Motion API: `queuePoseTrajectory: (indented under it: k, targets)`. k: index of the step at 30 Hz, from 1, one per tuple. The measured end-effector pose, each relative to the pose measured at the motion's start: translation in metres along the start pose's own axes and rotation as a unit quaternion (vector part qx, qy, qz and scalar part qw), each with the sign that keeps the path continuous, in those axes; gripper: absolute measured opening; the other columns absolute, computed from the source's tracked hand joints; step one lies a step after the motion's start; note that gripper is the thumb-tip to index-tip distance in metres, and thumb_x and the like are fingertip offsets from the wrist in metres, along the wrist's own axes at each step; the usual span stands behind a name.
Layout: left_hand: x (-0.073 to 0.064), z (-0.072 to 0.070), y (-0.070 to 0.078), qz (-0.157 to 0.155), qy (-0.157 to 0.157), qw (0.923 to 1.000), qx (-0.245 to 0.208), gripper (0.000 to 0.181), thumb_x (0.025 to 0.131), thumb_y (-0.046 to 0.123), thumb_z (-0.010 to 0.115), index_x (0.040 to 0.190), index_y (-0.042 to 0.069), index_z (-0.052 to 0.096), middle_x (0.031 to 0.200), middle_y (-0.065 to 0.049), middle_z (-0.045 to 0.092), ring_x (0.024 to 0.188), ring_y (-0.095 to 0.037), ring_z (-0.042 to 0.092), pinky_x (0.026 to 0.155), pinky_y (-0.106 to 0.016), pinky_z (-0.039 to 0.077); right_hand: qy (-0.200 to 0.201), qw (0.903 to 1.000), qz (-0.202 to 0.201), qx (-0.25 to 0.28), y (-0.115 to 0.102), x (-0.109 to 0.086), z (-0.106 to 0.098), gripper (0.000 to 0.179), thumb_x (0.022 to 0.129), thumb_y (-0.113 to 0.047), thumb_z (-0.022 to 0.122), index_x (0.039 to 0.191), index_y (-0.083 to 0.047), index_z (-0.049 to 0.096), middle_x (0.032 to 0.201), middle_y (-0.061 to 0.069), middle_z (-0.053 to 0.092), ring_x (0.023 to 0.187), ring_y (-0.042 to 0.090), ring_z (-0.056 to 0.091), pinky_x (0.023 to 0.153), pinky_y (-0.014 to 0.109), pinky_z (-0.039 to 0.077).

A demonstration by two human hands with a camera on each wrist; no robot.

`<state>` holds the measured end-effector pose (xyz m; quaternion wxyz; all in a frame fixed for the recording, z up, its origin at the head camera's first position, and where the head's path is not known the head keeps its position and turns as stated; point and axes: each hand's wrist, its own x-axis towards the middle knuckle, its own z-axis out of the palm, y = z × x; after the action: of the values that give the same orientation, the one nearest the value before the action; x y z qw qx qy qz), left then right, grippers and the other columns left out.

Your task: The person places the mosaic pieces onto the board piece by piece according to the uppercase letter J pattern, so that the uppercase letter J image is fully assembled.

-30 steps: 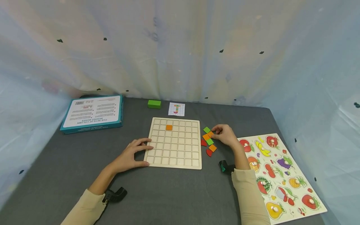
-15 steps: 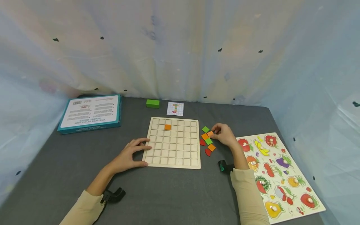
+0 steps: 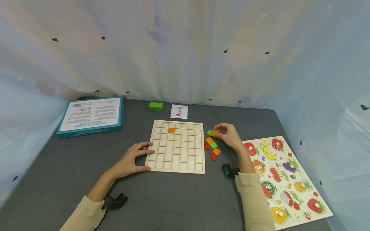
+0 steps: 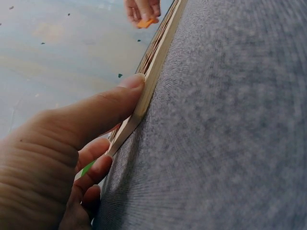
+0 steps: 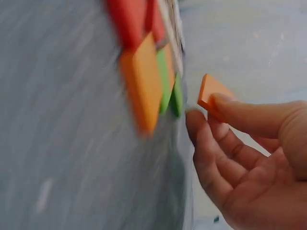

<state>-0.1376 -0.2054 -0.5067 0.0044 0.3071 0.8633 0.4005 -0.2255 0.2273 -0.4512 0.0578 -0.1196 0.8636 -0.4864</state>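
Note:
In the head view, a pale wooden grid board (image 3: 176, 150) lies flat, with one orange square tile (image 3: 171, 130) in a cell of its upper part. My left hand (image 3: 135, 159) rests at the board's left edge, fingers spread and thumb at the near corner. To the right of the board, my right hand (image 3: 227, 134) pinches another orange square tile (image 5: 214, 96) between thumb and fingers. The right wrist view shows this tile raised off the table. Below that hand lie loose green tiles (image 3: 213, 145), orange tiles (image 3: 216, 151) and red curved-edge pieces (image 3: 213, 156).
Beyond the board are a green block (image 3: 156, 106) and a small pattern card (image 3: 179, 111). A teal-edged box (image 3: 91, 115) stands at the back left. A fruit puzzle board (image 3: 286, 183) lies on the right, partly under the right forearm. Pale curtains surround the dark table.
My right hand has lifted the orange tile from the loose pile and moved it slightly up and left. The left hand keeps its place on the board. The head view has shifted a little.

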Motion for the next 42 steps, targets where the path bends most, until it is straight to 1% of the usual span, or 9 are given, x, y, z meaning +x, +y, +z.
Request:
queuePoseTrajectory:
  k: [4, 6, 8, 12, 16, 20, 25, 34, 42]
  targets:
    - [-0.001, -0.001, 0.001, -0.003, -0.001, 1.0000, 0.000, 0.063, 0.078, 0.036, 0.086, 0.134, 0.019, 0.065, 0.151, -0.003, 0.042, 0.115, -0.016, 0.041, 0.093, -0.056, 0.031, -0.030, 0.9974, -0.014, 0.064, -0.014, 0.016, 0.014, 0.022, 0.093, 0.005, 0.066, 0.114, 0.011, 0.066, 0.100, 0.024, 0.062, 0.087, 0.034, 0.066, 0.078, 0.046, 0.055]
    - [-0.001, -0.001, 0.002, -0.004, -0.003, 1.0000, 0.003, 0.062, 0.078, 0.037, 0.086, 0.134, 0.019, 0.065, 0.151, -0.003, 0.042, 0.115, -0.016, 0.041, 0.093, -0.056, 0.031, -0.049, 0.9963, -0.021, 0.067, -0.022, 0.026, 0.024, 0.022, 0.093, 0.005, 0.066, 0.114, 0.011, 0.067, 0.101, 0.024, 0.061, 0.087, 0.035, 0.065, 0.078, 0.049, 0.055]
    - [-0.001, -0.002, 0.003, -0.005, -0.006, 1.0000, 0.002, 0.062, 0.078, 0.038, 0.086, 0.134, 0.019, 0.065, 0.151, -0.003, 0.042, 0.116, -0.016, 0.041, 0.094, -0.056, 0.031, -0.062, 0.9963, -0.031, 0.049, -0.031, 0.036, 0.034, 0.021, 0.092, 0.005, 0.066, 0.113, 0.010, 0.068, 0.101, 0.022, 0.062, 0.084, 0.034, 0.063, 0.076, 0.047, 0.054]
    - [0.000, -0.002, 0.003, -0.005, -0.008, 1.0000, -0.001, 0.061, 0.078, 0.038, 0.086, 0.133, 0.019, 0.065, 0.151, -0.002, 0.042, 0.116, -0.016, 0.041, 0.094, -0.057, 0.031, -0.084, 0.9955, -0.039, 0.017, -0.046, 0.053, 0.052, 0.018, 0.091, 0.005, 0.068, 0.109, 0.007, 0.070, 0.103, 0.019, 0.065, 0.084, 0.028, 0.059, 0.074, 0.035, 0.050]
    - [0.002, -0.002, 0.004, -0.005, -0.011, 0.9999, 0.001, 0.061, 0.078, 0.039, 0.085, 0.133, 0.019, 0.066, 0.152, -0.001, 0.041, 0.117, -0.017, 0.042, 0.094, -0.057, 0.031, -0.092, 0.9955, -0.021, -0.005, -0.051, 0.063, 0.064, 0.016, 0.090, 0.005, 0.069, 0.106, 0.005, 0.072, 0.098, 0.016, 0.065, 0.085, 0.024, 0.054, 0.073, 0.031, 0.045]
    - [0.003, -0.002, 0.004, -0.007, -0.013, 0.9999, 0.004, 0.061, 0.078, 0.041, 0.085, 0.133, 0.020, 0.066, 0.152, -0.001, 0.041, 0.117, -0.016, 0.042, 0.095, -0.057, 0.032, -0.097, 0.9949, -0.006, -0.027, -0.050, 0.067, 0.070, 0.016, 0.089, 0.006, 0.069, 0.104, 0.004, 0.073, 0.093, 0.012, 0.063, 0.083, 0.023, 0.053, 0.072, 0.032, 0.044]
    - [0.001, -0.002, 0.004, -0.007, -0.012, 0.9999, 0.001, 0.062, 0.078, 0.040, 0.085, 0.134, 0.020, 0.065, 0.151, -0.001, 0.042, 0.117, -0.016, 0.042, 0.096, -0.058, 0.030, -0.103, 0.9942, -0.010, -0.030, -0.048, 0.068, 0.075, 0.015, 0.088, 0.007, 0.070, 0.102, 0.005, 0.073, 0.088, 0.012, 0.064, 0.079, 0.022, 0.055, 0.071, 0.031, 0.045]
    - [0.000, -0.001, 0.003, -0.006, -0.010, 0.9999, -0.005, 0.062, 0.079, 0.038, 0.085, 0.134, 0.019, 0.065, 0.152, -0.003, 0.042, 0.117, -0.016, 0.042, 0.096, -0.057, 0.029, -0.101, 0.9942, -0.012, -0.035, -0.048, 0.067, 0.081, 0.013, 0.089, 0.005, 0.071, 0.102, 0.003, 0.072, 0.091, 0.012, 0.066, 0.082, 0.022, 0.058, 0.073, 0.031, 0.047]
    - [0.000, -0.001, 0.004, -0.006, -0.006, 1.0000, -0.001, 0.063, 0.078, 0.038, 0.086, 0.134, 0.019, 0.065, 0.151, -0.004, 0.042, 0.116, -0.015, 0.042, 0.094, -0.055, 0.030, -0.086, 0.9947, -0.011, -0.057, -0.047, 0.065, 0.083, 0.011, 0.090, 0.000, 0.072, 0.100, 0.000, 0.075, 0.089, 0.009, 0.065, 0.078, 0.021, 0.056, 0.070, 0.031, 0.046]
